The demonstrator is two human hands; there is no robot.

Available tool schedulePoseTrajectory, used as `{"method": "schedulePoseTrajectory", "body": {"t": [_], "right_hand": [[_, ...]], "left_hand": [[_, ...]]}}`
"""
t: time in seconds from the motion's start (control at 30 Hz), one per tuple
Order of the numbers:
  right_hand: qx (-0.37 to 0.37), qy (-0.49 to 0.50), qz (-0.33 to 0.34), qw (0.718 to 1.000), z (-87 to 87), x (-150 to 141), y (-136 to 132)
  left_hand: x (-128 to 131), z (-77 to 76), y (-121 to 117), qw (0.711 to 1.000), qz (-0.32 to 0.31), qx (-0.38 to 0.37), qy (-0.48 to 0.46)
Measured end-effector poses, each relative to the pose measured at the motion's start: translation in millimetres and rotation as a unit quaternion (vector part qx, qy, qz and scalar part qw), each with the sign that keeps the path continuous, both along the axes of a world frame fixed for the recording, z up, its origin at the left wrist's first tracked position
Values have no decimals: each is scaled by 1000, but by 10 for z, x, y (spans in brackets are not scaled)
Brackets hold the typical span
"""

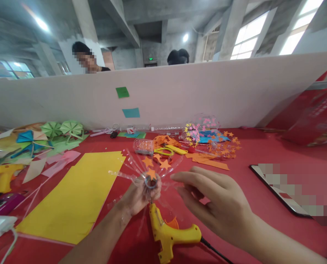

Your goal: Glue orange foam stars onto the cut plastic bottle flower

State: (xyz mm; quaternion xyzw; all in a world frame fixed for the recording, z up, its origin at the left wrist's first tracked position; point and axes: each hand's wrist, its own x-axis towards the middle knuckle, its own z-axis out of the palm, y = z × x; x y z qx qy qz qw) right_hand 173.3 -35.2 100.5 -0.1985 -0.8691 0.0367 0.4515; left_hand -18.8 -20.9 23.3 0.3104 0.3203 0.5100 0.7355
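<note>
My left hand (141, 192) grips the neck of a transparent plastic bottle cut into strips (130, 161). The strips fan outward, and several orange paper stars (164, 164) sit among them around the round mouth. To the right, my right hand (215, 198) hovers with thumb and fingers bent but apart, and nothing shows between them. Its fingertips are close to the strips; whether they touch is hard to tell. Below both hands, a yellow hot glue gun (177, 234) lies on the red table, its nozzle toward my left hand and its cable running right.
Yellow paper sheets (69, 198) lie left, with a second yellow glue gun (7, 176) beyond. Yellow-handled scissors (163, 151), a yellow cutter (177, 149) and star-decorated strips (225, 145) are ahead. A phone-like device (279, 194) lies right. A white partition (207, 91) stands behind; people are beyond it.
</note>
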Motion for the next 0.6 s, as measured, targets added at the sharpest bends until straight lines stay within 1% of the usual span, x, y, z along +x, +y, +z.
{"method": "schedulePoseTrajectory", "body": {"t": [0.1,0.23,0.43,0.5,0.6], "right_hand": [[-8,-36,-12,999,-33,-11,4],[-15,-83,-9,996,-94,-33,19],[-34,-68,-34,997,-102,-40,30],[-34,-64,-40,997,-97,-44,36],[-34,-67,-35,997,-93,-47,43]], "left_hand": [[10,27,-11,1000,8,-13,26],[2,13,-13,999,19,-11,35],[6,-9,-5,999,35,-18,30],[11,-9,-5,999,32,-25,28],[13,-5,-10,999,35,-26,26]]}}
